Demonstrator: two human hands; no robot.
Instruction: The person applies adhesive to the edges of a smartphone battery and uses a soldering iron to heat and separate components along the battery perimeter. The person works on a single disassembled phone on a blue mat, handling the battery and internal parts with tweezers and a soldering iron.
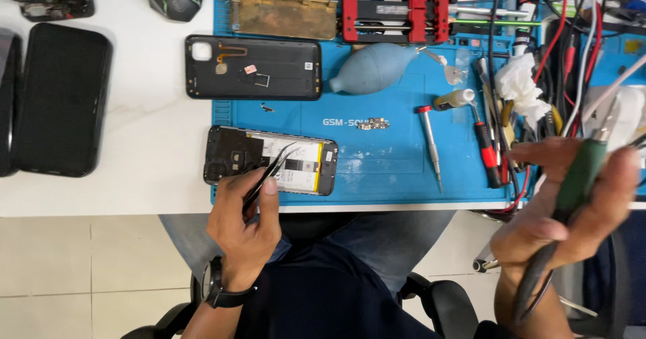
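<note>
Right hand (572, 211) grips a green-handled tool (580, 175), right of the opened phone (270, 160).
Left hand (245, 214) fingers closed on black tweezers (272, 171); tips over that phone; blue mat (390, 171) under it.

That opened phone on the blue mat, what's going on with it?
A person sits at a white bench with a blue mat. The left hand holds black tweezers with the tips over the opened phone, whose battery shows. The phone's back cover lies apart, farther up the mat. The right hand grips a green-handled tool off to the side, away from the phone. A screwdriver and a blue air blower lie on the mat.
</note>
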